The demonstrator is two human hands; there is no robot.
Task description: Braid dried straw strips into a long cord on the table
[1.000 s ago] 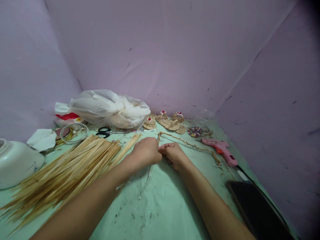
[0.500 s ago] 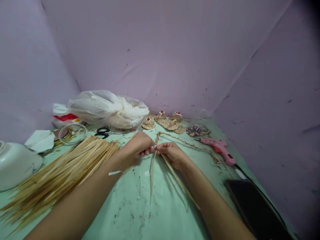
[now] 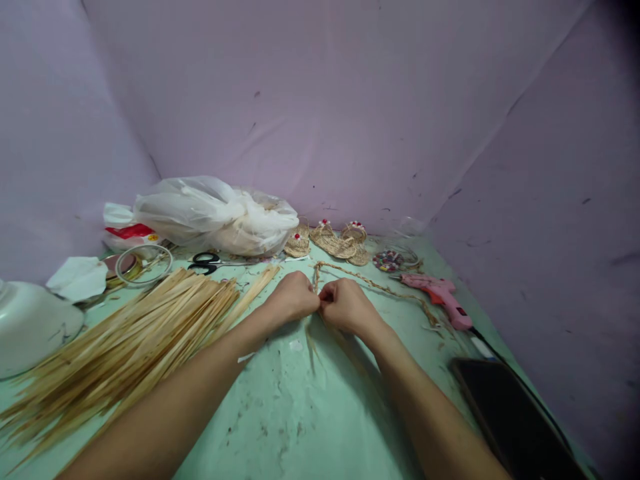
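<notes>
So we had our left hand [image 3: 295, 295] and right hand [image 3: 349, 307] fingertips together, both pinching the near end of the braided cord [image 3: 371, 281], the rest bending away past the right hand. Straw bundle [image 3: 150, 327] sat left of our left hand, pink glue gun [image 3: 442, 293] beyond the right one

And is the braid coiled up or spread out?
Spread out: the braid makes one sharp corner, then runs across the green table toward the pink glue gun.
</notes>
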